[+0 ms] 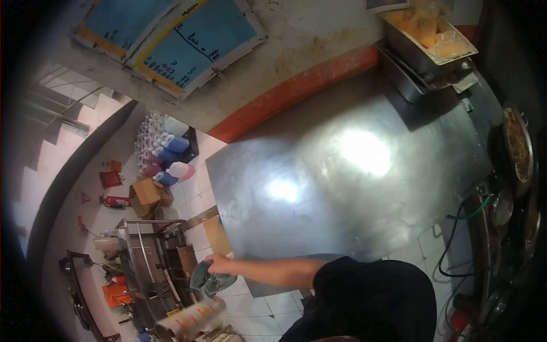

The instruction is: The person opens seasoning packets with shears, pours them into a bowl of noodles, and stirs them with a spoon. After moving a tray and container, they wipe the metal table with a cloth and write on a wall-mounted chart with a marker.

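My right arm stretches across to the left, past the near left edge of the steel table (268, 228). At its end my right hand (219, 264) is closed on a dark grey-green cloth (200, 276), whose folds hang down over the floor. Just below the cloth is a pale rounded container (196, 320) with orange-red handwriting, blurred and partly cut by the shadowed rim of the view. Other parts of what stands around it are hard to make out. My left hand does not show.
Metal pans (421, 57) with orange food and plastic bags stand at the table's far right. A large food-filled pan (517, 145) is at the right edge, near a hose (441, 262). Leftward are a metal rack (145, 245), a cardboard box (149, 196) and several jugs (171, 145).
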Tool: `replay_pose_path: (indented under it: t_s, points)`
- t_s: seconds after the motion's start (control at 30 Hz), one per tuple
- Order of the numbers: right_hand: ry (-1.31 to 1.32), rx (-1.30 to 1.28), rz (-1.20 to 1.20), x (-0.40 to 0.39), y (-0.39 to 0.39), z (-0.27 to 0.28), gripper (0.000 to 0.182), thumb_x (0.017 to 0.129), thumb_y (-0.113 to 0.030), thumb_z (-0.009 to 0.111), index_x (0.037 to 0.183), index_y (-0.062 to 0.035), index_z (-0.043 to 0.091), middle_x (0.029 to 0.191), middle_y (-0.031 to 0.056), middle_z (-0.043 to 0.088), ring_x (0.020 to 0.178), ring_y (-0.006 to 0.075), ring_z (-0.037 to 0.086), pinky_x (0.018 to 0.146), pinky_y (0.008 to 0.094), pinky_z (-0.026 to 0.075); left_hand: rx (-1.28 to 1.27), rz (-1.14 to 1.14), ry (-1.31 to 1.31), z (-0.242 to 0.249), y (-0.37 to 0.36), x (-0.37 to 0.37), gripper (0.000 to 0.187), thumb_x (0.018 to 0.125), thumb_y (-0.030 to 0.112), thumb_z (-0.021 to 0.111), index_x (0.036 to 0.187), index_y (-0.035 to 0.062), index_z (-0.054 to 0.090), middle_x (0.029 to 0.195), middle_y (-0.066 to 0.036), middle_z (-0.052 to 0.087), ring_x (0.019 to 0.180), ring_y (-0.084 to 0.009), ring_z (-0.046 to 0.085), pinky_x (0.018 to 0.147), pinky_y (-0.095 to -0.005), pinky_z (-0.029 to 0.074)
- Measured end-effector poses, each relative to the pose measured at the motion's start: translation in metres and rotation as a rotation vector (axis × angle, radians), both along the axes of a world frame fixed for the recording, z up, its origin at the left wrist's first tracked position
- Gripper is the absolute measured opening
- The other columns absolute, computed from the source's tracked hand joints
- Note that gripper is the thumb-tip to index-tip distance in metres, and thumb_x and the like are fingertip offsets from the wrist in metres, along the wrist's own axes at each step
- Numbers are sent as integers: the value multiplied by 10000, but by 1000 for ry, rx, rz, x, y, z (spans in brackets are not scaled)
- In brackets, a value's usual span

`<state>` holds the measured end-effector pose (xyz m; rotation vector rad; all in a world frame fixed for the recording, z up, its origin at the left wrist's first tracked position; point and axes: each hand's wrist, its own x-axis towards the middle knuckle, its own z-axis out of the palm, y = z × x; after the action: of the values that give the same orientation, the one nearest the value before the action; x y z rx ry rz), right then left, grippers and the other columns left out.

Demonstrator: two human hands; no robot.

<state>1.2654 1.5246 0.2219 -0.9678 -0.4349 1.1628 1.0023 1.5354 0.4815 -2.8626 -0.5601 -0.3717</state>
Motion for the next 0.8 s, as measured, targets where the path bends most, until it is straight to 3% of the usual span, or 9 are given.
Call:
replay_pose_path:
  t_s: [0.03, 0.07, 0.1, 0.17, 0.23, 0.3, 0.33, 0.53, 0.8]
  points:
    - [20, -11, -92, 7, -28, 3, 435, 625, -79, 614, 1059, -45, 612, 876, 112, 626, 824, 216, 586, 744, 339, 462, -207, 562, 285, 4, -7, 8, 554, 813, 353, 630, 1293, 127, 469, 1275, -177, 473, 1225, -253, 404, 1028, -363, 286]
    - [33, -20, -186, 34, -60, 6, 438, 602, -64, 608, 1039, -37, 622, 803, 93, 619, 750, 188, 574, 691, 326, 460, -397, 613, 7, 2, -25, 42, 559, 802, 399, 631, 1288, 166, 482, 1323, -175, 423, 1257, -276, 358, 1040, -444, 251]
    - [-57, -81, -197, 65, -90, 3, 501, 600, -67, 620, 1096, -11, 593, 910, 123, 631, 839, 204, 585, 744, 326, 467, -490, 370, -630, -12, -48, 87, 190, 753, 23, 613, 928, -49, 594, 792, -92, 605, 713, -182, 548, 653, -315, 443]
    - [-318, -334, -406, 135, -153, 0, 562, 614, -111, 667, 1159, -30, 556, 1039, 142, 599, 998, 230, 553, 867, 345, 441, -584, 416, -417, -22, -13, 89, 180, 698, -43, 556, 875, -28, 583, 723, -21, 569, 688, -135, 523, 641, -274, 435]
    - [-611, -458, -670, 216, -233, 20, 559, 563, -171, 704, 1078, 11, 583, 1092, 183, 571, 1034, 289, 532, 918, 348, 411, -426, 127, -402, -30, -11, 127, 169, 656, 37, 668, 807, 8, 599, 697, -128, 581, 642, -270, 526, 597, -362, 402]
    - [-1114, -512, -739, 300, -315, 28, 670, 562, -270, 771, 1153, -63, 535, 1203, 169, 503, 1075, 326, 495, 895, 386, 420, -521, 23, -424, -42, -12, 171, 228, 627, 96, 727, 812, 28, 611, 693, -149, 562, 647, -313, 505, 584, -388, 385]
    - [-1643, -895, -926, 316, -352, 49, 745, 583, -393, 778, 1205, -91, 501, 1233, 163, 485, 1107, 342, 475, 924, 385, 392, -463, -46, -355, -35, -22, 199, 210, 641, 129, 727, 790, 36, 611, 699, -137, 564, 651, -322, 509, 588, -393, 386]
    - [-723, -225, -1017, 258, -467, 130, 435, 838, -105, 588, 1246, -27, 457, 1235, 123, 510, 1126, 226, 488, 934, 330, 397, -499, -336, -320, -63, -32, 352, 138, 667, 181, 677, 781, 115, 635, 653, -152, 585, 610, -346, 572, 531, -409, 423]
    - [-157, -548, -1067, 68, -530, 40, 382, 849, -153, 561, 1190, -1, 484, 1100, 122, 592, 927, 205, 593, 806, 290, 458, -288, -329, -287, -66, -30, 487, 110, 687, 224, 670, 749, 140, 636, 705, -121, 624, 701, -320, 607, 615, -438, 453]
